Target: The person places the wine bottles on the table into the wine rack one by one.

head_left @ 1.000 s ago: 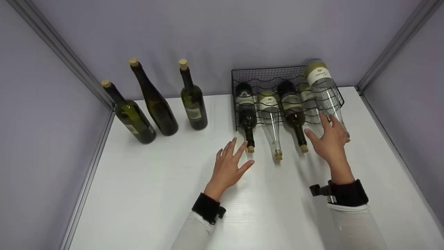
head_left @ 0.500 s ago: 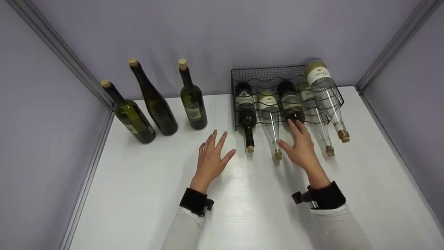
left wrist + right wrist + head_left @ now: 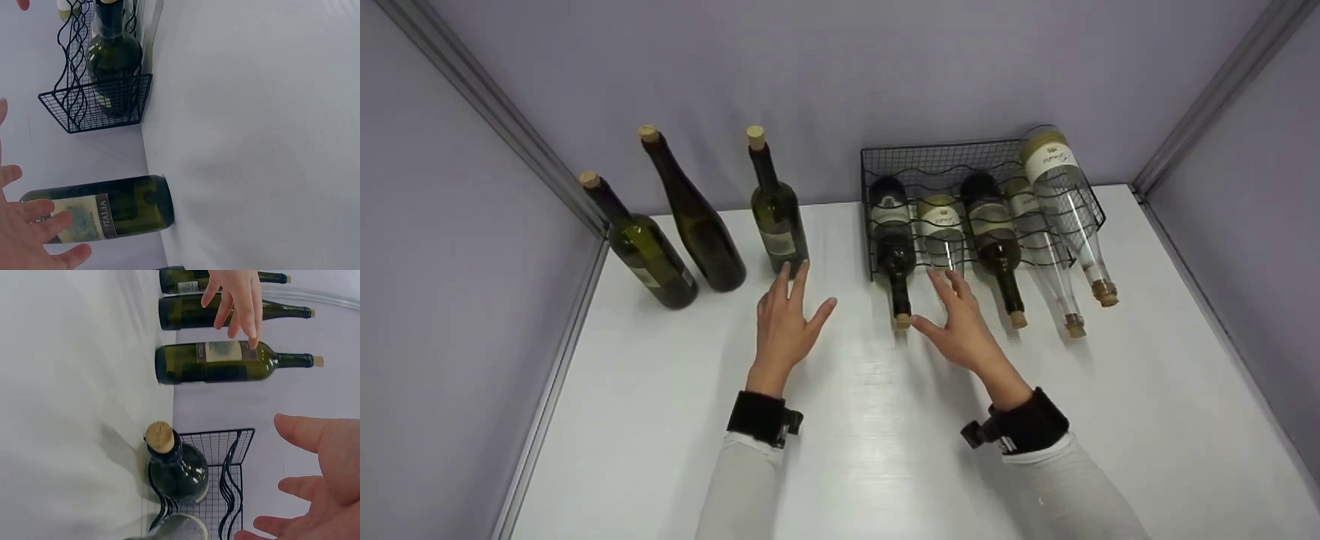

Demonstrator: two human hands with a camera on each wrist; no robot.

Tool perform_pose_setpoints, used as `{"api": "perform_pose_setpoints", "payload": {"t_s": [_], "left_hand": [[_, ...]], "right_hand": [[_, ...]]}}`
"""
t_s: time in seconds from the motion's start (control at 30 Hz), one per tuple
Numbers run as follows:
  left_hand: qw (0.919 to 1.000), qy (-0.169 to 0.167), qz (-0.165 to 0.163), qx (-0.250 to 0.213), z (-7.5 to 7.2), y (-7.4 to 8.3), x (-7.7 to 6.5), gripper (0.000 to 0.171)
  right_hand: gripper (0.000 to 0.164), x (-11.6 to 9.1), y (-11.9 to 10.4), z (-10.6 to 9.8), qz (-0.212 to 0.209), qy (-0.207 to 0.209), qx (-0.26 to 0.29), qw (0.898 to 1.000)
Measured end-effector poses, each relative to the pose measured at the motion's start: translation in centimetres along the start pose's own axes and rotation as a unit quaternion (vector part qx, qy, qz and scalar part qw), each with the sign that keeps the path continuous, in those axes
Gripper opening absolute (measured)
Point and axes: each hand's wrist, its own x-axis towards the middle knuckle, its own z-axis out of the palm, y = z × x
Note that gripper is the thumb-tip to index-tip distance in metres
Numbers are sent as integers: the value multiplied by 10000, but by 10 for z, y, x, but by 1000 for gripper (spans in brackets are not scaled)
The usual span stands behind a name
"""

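My left hand (image 3: 786, 322) is spread in front of the nearest standing green wine bottle (image 3: 780, 225), its fingertips overlapping the bottle's base in the head view. That bottle is corked and bears a pale label; in the left wrist view the label reads ITALIA. My right hand (image 3: 960, 322), fingers extended and holding nothing, hovers over the neck of a clear bottle (image 3: 942, 221), hiding its cork. This clear bottle lies in a black wire rack (image 3: 937, 157). Just left of my right thumb is the corked neck of a dark bottle (image 3: 894, 255), also lying in the rack.
Two more corked bottles, a tall dark one (image 3: 705, 232) and a shorter green one (image 3: 649, 259), stand farther left. The rack also holds a dark bottle (image 3: 996, 240) and two clear ones at its right, the outer clear bottle (image 3: 1065, 195) lying higher. Walls enclose the white table (image 3: 870, 465).
Both hands have moved left: the left from near the rack to the standing bottle, the right from the rack's right end across to the clear bottle. The bottles stay in place.
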Motion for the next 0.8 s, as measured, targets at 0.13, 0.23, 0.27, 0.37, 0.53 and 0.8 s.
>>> {"api": "perform_pose_setpoints", "payload": {"t_s": [0.13, 0.23, 0.27, 0.37, 0.53, 0.8], "left_hand": [[9998, 133, -112, -105, -4, -7, 7, 79], [9995, 217, -147, -165, -6, -11, 12, 82], [9994, 229, -174, -195, -7, -12, 13, 83], [9986, 211, -293, -387, -8, -16, 18, 87], [9922, 272, -631, -1041, -15, -22, 30, 92], [9788, 540, -1075, -1656, -17, -26, 49, 99]], "right_hand": [[78, 2, -8, 9, -94, -65, 72, 9999], [77, 2, -13, 15, -108, -125, 35, 9999], [77, 2, -14, 16, -108, -155, 5, 9998], [78, 2, -18, 21, -69, -258, 11, 9996], [77, 7, -23, 29, -117, -467, 101, 9988], [77, 12, -29, 35, -145, -575, 185, 9981]]}}
